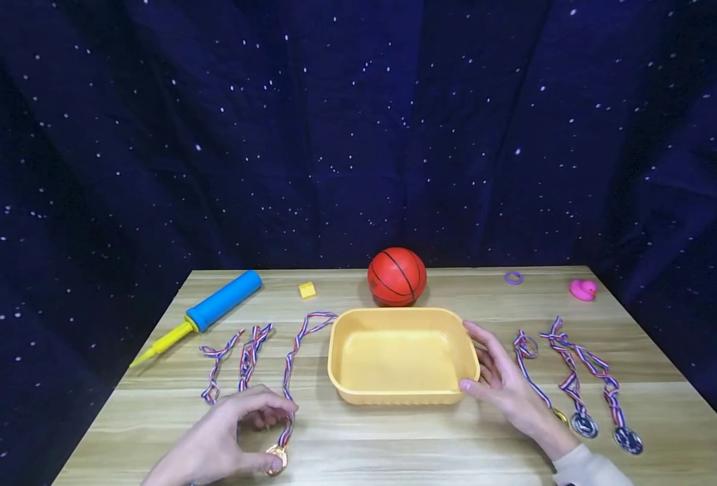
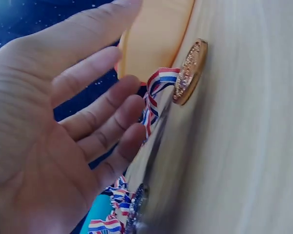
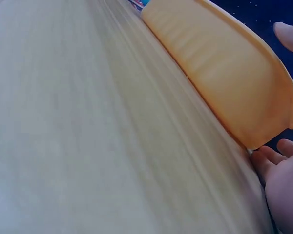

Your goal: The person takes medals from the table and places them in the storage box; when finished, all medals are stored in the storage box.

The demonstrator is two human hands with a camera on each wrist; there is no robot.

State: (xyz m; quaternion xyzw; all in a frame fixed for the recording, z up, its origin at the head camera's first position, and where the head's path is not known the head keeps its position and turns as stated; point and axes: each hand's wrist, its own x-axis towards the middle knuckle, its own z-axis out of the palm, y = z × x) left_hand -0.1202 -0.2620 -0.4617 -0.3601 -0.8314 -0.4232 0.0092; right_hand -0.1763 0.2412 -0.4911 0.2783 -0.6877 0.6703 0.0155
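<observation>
Near the table's front edge, my left hand is over a bronze-coloured medal with a red, white and blue ribbon. In the left wrist view its fingers are spread and loosely bent, with the medal beyond them on the table. My right hand is at the right end of a yellow plastic basin, thumb by the near corner, index finger by the far one. The right wrist view has its lower fingers touching the base corner of the basin.
Behind the basin sits a red basketball. A blue and yellow hand pump, a yellow block and ribbons lie left. Right are silver medals, a gold medal, a purple ring and a pink duck.
</observation>
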